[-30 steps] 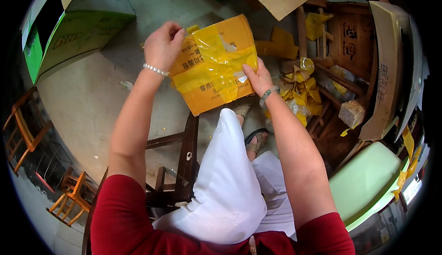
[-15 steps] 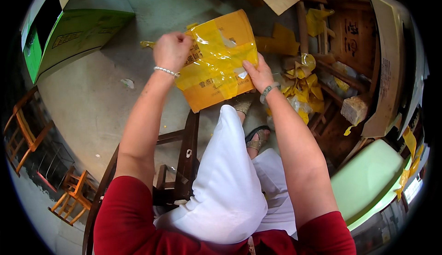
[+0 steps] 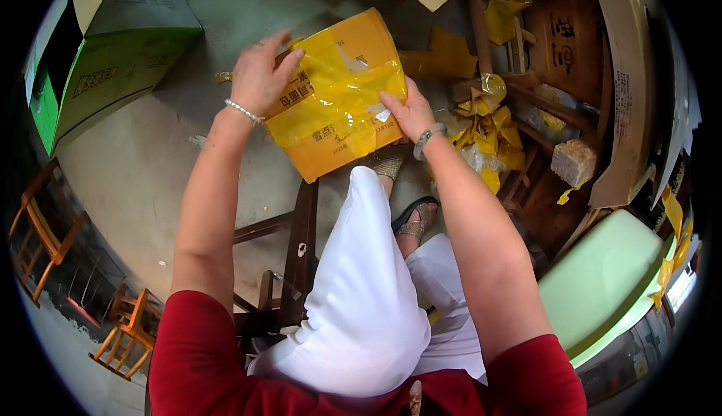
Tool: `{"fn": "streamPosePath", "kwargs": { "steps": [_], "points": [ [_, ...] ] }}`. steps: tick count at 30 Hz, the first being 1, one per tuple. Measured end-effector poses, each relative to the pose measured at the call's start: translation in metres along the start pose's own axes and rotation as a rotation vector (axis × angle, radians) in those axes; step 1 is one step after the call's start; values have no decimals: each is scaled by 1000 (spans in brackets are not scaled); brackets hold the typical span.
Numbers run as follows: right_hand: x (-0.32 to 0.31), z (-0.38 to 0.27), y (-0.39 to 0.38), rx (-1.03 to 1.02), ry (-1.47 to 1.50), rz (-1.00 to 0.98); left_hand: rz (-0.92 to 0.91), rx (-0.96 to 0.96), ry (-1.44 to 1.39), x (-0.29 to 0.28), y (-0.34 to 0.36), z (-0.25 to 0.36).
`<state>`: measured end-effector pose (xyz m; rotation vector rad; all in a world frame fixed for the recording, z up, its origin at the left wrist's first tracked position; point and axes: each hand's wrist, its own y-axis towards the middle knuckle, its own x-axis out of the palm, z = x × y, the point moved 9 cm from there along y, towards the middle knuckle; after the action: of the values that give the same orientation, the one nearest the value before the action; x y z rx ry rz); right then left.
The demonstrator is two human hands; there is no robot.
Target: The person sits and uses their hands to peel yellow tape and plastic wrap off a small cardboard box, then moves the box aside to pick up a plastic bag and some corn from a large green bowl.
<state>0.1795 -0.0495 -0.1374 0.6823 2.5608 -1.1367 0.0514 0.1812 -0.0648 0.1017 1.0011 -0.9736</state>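
Note:
A flat orange-brown piece of cardboard, crossed with shiny yellow packing tape, is held tilted above my knees. My right hand grips its right edge, thumb on the top face and the other fingers out of sight beneath. At the left edge, my left hand is open, thumb and fingers apart, close beside the cardboard; I cannot tell whether it touches. A small bit of yellow tape shows just left of that hand.
Crumpled yellow tape lies in a pile right of my feet, by wooden furniture and a rough block. A pale green tub stands at lower right. A green carton is at upper left, with small wooden chairs below.
My left hand has gone from closed to open and shifted a little left. The cardboard and my right hand have moved slightly left and up in the view.

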Motion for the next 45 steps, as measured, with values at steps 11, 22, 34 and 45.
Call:
{"fn": "streamPosePath", "kwargs": {
  "steps": [11, 22, 34, 45],
  "points": [
    [-27, -38, -36, -289, -260, 407, -83, 188, 254, 28, 10, 23],
    [22, -9, -60, 236, 566, 12, -122, 176, 234, 30, 13, 27],
    [62, -7, -85, 147, 605, -350, -79, 210, 221, 28, 12, 28],
    [69, 11, -83, -66, -381, -353, 108, 352, 268, 12, 7, 37]
  ]
}}
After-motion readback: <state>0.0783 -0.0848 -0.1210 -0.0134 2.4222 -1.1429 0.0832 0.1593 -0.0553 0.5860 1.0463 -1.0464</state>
